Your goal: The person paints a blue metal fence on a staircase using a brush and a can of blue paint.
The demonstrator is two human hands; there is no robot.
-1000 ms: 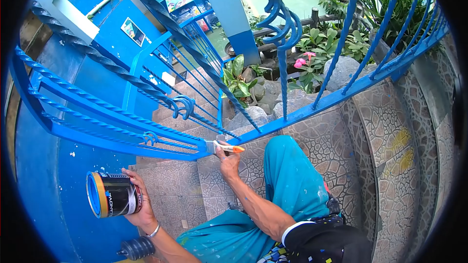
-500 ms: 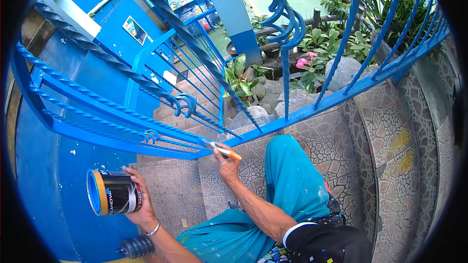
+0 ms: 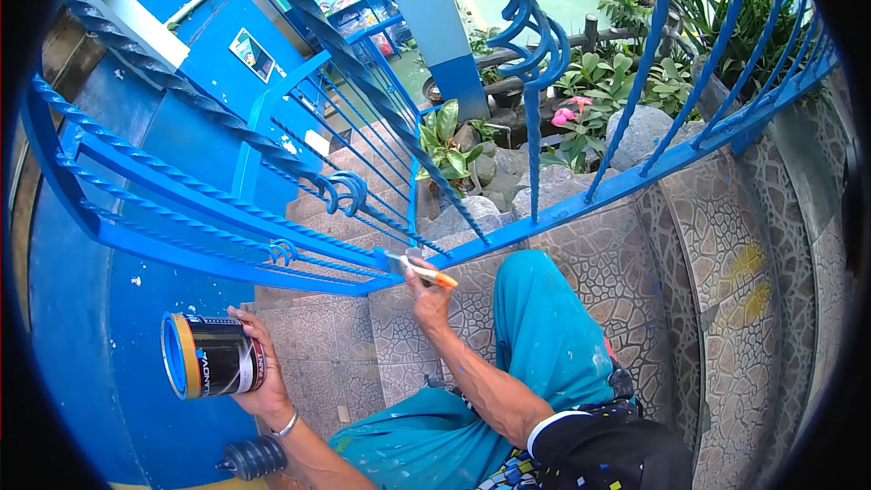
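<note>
My left hand (image 3: 266,387) is closed around a black paint can (image 3: 222,358), which is tilted so its blue-coated opening faces left. In my right hand (image 3: 428,306) is a paintbrush (image 3: 428,273) with a pale handle and an orange end. Its bristles are at the lower corner of the blue metal railing (image 3: 381,279), where two rails meet; whether they touch is hard to tell. Twisted blue bars rise from the rail around that corner.
Stone-patterned steps (image 3: 726,245) curve down on the right, and more steps lie beyond the railing. A blue wall (image 3: 181,327) stands at left, with a dark ribbed object (image 3: 254,459) near its foot. Rocks (image 3: 640,138) and plants (image 3: 445,141) are behind the bars.
My right hand and the paintbrush have shifted slightly to the right along the lower rail. My left hand and the paint can are almost where they were.
</note>
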